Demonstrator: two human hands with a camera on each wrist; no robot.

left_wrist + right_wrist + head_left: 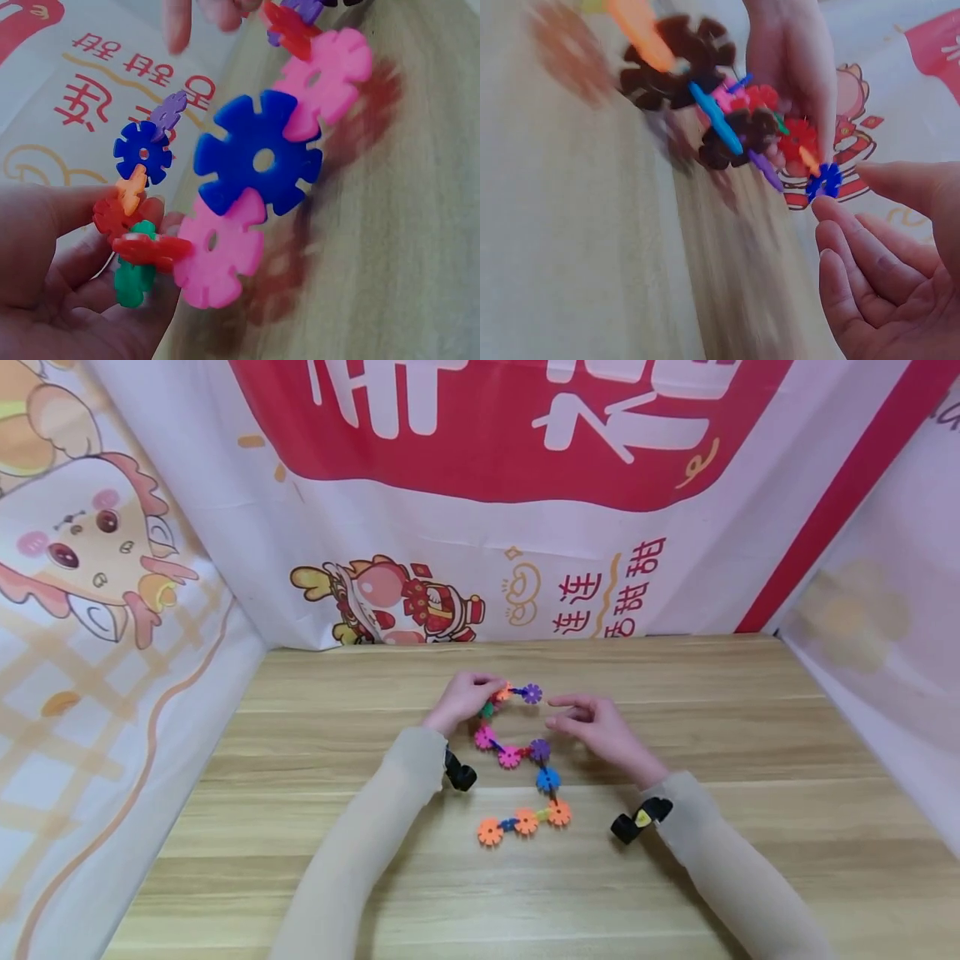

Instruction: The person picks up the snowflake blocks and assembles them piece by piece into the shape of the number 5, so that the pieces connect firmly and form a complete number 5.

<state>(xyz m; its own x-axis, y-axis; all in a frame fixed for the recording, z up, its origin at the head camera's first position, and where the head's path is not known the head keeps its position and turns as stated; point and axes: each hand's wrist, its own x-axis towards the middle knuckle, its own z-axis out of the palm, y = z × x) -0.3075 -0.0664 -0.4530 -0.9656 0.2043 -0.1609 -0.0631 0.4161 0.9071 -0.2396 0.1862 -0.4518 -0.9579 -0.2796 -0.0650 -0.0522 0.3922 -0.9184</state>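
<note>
A chain of snowflake-shaped interlocking plastic discs [510,757] runs in an S shape over the wooden table. My left hand [461,700] grips it near the upper bend, and in the left wrist view its fingers close about a red disc [112,217] beside an orange one and a green disc [135,281]. Past this grip are a blue disc [142,154] and the purple end disc [532,693]. My right hand [600,731] hovers just right of that end, thumb and fingers apart, with a small gap to the disc. Orange discs [526,822] form the chain's near end.
The wooden table [300,860] meets a printed cloth backdrop [465,527] at its far edge, with cloth at both sides too. A black wrist camera [459,772] is strapped on the left wrist, another [641,820] on the right.
</note>
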